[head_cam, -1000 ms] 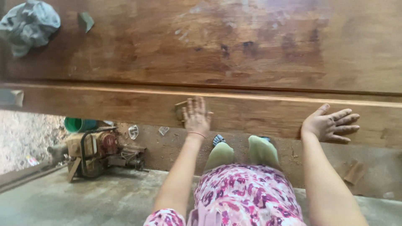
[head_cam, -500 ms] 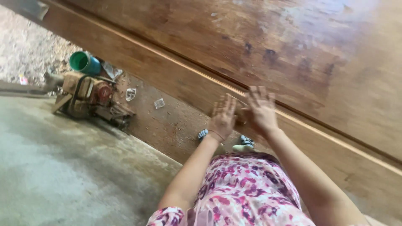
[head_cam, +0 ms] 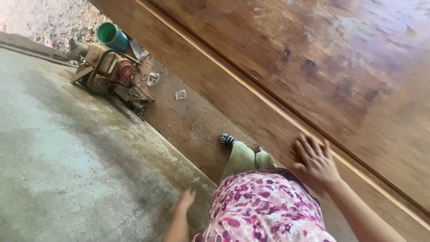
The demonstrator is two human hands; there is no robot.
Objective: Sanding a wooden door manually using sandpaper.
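Observation:
My right hand [head_cam: 317, 165] lies flat with spread fingers on the front edge of a big brown wooden slab [head_cam: 313, 67]. It presses a small brown sanding sheet [head_cam: 294, 156] whose corner shows by the fingers. My left hand [head_cam: 186, 200] hangs at my side over the concrete floor [head_cam: 67, 170], fingers loosely apart, holding nothing. My floral dress [head_cam: 260, 210], green trouser legs [head_cam: 244, 159] and a striped sandal [head_cam: 227, 140] show below.
A rusty small engine machine [head_cam: 112, 74] sits on the dirt at upper left beside a green bucket [head_cam: 112, 36]. Bits of clear plastic litter [head_cam: 153, 79] lie on the dirt strip between the floor and the slab.
The view has swung left. My left hand came off the slab edge and dropped to my side. My right hand moved onto the spot where both hands met.

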